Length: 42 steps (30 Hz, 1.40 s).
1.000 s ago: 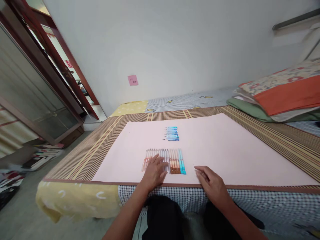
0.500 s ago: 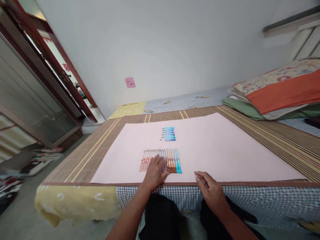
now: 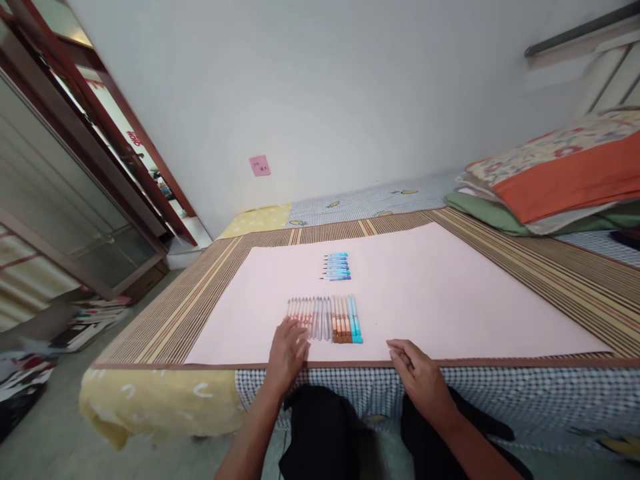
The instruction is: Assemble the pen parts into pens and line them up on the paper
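A row of slim pens lies side by side on the pink sheet. From left to right their barrels run from pale pink through greyish clear and orange-brown to light blue. Over the lower ends of the pink pens rests my left hand, fingers a little apart and not gripping any pen. It hides part of those pens. Farther back, several blue pens form a short stack with tips pointing left. My right hand stays at the sheet's front edge, fingers curled together, with nothing visible in them.
Beneath the sheet is a striped mat on a bed with a checked cover. Folded bedding is piled at the right. A pink note sticks to the wall. At the left stands a glass-panelled door.
My left hand has slid left and toward me across the pens, uncovering the greyish ones. My right hand has barely moved. The pens lie as before.
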Available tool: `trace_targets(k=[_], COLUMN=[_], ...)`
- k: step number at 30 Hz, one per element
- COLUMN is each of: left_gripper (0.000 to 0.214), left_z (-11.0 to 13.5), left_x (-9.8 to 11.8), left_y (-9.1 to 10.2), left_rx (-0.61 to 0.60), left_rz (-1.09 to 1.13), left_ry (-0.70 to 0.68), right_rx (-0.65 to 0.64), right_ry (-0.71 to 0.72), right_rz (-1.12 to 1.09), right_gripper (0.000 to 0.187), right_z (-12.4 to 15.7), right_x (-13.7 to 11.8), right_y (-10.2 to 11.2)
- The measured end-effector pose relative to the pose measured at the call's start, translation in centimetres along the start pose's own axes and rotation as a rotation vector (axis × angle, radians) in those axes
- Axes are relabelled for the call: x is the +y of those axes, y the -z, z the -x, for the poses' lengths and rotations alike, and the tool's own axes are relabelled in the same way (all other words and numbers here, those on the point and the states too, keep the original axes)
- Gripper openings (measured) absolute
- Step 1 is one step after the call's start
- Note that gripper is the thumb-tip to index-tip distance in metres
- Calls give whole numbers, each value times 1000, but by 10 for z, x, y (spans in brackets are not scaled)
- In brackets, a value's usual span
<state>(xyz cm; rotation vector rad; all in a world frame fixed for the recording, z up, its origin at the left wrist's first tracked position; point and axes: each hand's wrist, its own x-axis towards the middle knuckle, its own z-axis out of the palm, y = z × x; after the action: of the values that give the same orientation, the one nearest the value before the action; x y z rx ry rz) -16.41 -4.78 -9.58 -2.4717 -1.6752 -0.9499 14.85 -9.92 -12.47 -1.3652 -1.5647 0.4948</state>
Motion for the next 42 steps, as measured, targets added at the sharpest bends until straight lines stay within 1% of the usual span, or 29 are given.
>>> trace_targets(k=[2,5,9,11,14,18,20,23,26,30,33,35,37,40,42], left_gripper=[21,25,36,36,30,25,28,38,40,48,51,47,47,47,46], left_z=[2,1,-8,-13,-17,-17,-17,-17,-20,-30,-34,-27,-7,38,67], left_x=[6,20,37,41,40,37,36,37,40,52,73,92,113,135,139], left_y=[-1,-9,-24,-27,-27,-25,-25,-26,-27,-28,-24,-18,-12,-12,-18], left_rx=[14,11,-1,-13,-17,5,2,-35,-77,-119,-173,-188,-210,-277,-282], left_rz=[3,39,62,49,28,18,25,38,45,56,77,110,196,263,253], left_ry=[-21,-68,-112,-139,-147,-130,-126,-140,-149,-168,-195,-209,-225,-188,-143], right_rx=[-4,-7,-8,-16,-18,-22,-26,-32,-39,-55,-59,-56,-57,-65,-70], right_ry=[-8,-10,-9,-6,-6,-10,-14,-18,-23,-34,-44,-41,-30,-7,4], right_rz=[0,1,2,3,0,-8,-8,-14,-15,-10,-11,-11,-16,-24,-21], right_gripper=[26,26,26,27,28,27,27,27,27,27,27,27,27,27,28], right_z=[-1,-2,-2,-3,-3,-4,-4,-4,-4,-4,-5,-5,-5,-3,-2], right_x=[0,0,2,2,2,1,1,0,0,2,2,1,1,1,4], right_y=[0,0,-1,-1,-1,0,0,0,-1,-1,-1,-1,0,3,5])
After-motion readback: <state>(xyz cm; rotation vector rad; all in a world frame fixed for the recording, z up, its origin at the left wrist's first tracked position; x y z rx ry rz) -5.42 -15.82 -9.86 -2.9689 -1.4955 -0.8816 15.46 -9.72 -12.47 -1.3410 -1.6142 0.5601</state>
